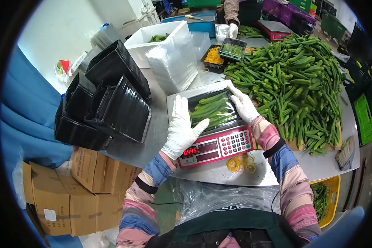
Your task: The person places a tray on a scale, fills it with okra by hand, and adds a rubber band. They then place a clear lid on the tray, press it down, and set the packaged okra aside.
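Note:
A black tray of okra with a clear lid [213, 108] rests on the platform of a red digital scale [217, 146], whose display reads 0.445. My left hand [181, 126], in a white glove, lies along the tray's left side, fingers stretched and thumb over the front edge of the lid. At the back right corner, my right hand [244, 105], also gloved, grips the tray's edge with its fingers curled around it. Part of the right fingers is hidden. Yellow rubber bands [240, 163] lie on the metal table [219, 177] in front of the scale.
A large okra heap [293, 87] covers the right side. Stacked black trays [118, 111] and clear lids [172, 68] stand left and behind. Beyond them are a white bin [138, 41], packed okra trays [232, 49], and another person's gloved hand [232, 31]. Cardboard boxes [66, 202] stand lower left.

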